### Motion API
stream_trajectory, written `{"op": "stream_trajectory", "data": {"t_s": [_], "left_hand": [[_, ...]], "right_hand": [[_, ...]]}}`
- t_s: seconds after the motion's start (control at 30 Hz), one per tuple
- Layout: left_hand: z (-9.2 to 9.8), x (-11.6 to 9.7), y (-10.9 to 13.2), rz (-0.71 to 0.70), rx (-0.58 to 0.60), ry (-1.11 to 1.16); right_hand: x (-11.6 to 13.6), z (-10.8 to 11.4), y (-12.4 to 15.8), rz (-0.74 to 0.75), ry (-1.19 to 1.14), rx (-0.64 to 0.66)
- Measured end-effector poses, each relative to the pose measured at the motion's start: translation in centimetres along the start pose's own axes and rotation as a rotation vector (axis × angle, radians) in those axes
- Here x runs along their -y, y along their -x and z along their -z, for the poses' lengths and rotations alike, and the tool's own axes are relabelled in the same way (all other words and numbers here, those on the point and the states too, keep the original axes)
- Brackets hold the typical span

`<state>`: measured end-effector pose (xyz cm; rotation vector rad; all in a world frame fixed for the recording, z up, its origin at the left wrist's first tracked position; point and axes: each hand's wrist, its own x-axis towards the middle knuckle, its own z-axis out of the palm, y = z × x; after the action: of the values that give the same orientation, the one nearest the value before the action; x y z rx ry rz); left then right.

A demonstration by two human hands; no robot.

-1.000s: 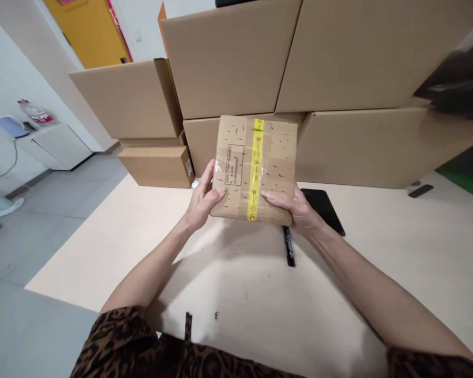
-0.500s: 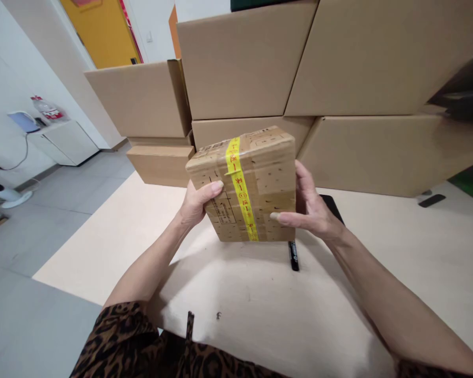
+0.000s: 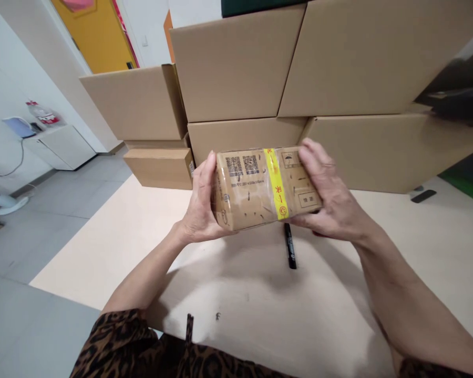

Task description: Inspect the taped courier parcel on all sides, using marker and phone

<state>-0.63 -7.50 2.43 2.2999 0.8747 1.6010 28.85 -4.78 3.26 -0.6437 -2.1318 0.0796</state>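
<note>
A small brown cardboard box point(image 3: 252, 199) is held up above the table between both hands. Yellow tape with red characters point(image 3: 276, 184) runs across it, and the side turned to me carries two printed square codes. My left hand point(image 3: 203, 205) grips the box's left end, thumb along the lower edge. Around the right end, my right hand point(image 3: 327, 194) is closed with fingers over the top and the thumb underneath. Below the box a black marker pen point(image 3: 290, 249) lies on the pale table point(image 3: 244, 304).
Large cardboard boxes point(image 3: 240, 73) are stacked along the table's far side, with a smaller carton point(image 3: 157, 167) at their left. A flat black object point(image 3: 423, 196) lies at the right. Beyond the table's left edge, a white cabinet point(image 3: 65, 148) stands on the grey floor.
Both hands have turned the box, so a narrower side with printed codes now faces me instead of the broad taped face. My right hand has shifted its grip round the right end.
</note>
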Motion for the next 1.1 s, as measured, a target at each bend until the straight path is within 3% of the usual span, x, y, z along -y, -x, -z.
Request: {"op": "stream_trajectory", "data": {"t_s": [0.13, 0.3, 0.43, 0.63, 0.77, 0.83, 0.97, 1.03, 1.1], "left_hand": [[0.0, -0.3, -0.1, -0.121, 0.056, -0.244], [-1.0, -0.3, 0.3, -0.161, 0.078, -0.384], [-2.0, -0.8, 0.7, -0.195, 0.039, -0.427], [-3.1, -1.6, 0.9, -0.311, 0.064, -0.456], [-2.6, -1.8, 0.8, -0.389, 0.046, -0.528], [-1.7, -2.3, 0.4, -0.365, 0.14, -0.504], [-0.2, -4.6, -0.4, -0.287, 0.438, -0.295], [-0.3, -6.0, -0.3, -0.262, 0.475, -0.183], [-0.7, -7.1, -0.1, -0.208, 0.434, -0.131]], "right_hand": [[0.4, -1.5, 0.4, 0.079, 0.216, 0.032], [3.7, -4.7, 0.9, 0.143, 0.121, 0.049], [5.4, -4.9, 0.7, 0.216, 0.106, 0.031], [2.6, -3.7, 0.2, 0.234, 0.135, 0.037], [0.7, -3.7, 0.2, 0.274, 0.148, -0.024], [0.5, -3.7, 0.2, 0.291, 0.131, -0.046], [1.0, -3.6, 0.3, 0.296, 0.126, -0.053], [1.6, -3.7, 0.4, 0.295, 0.153, -0.074], [2.1, -3.8, 0.6, 0.307, 0.145, -0.108]]}}
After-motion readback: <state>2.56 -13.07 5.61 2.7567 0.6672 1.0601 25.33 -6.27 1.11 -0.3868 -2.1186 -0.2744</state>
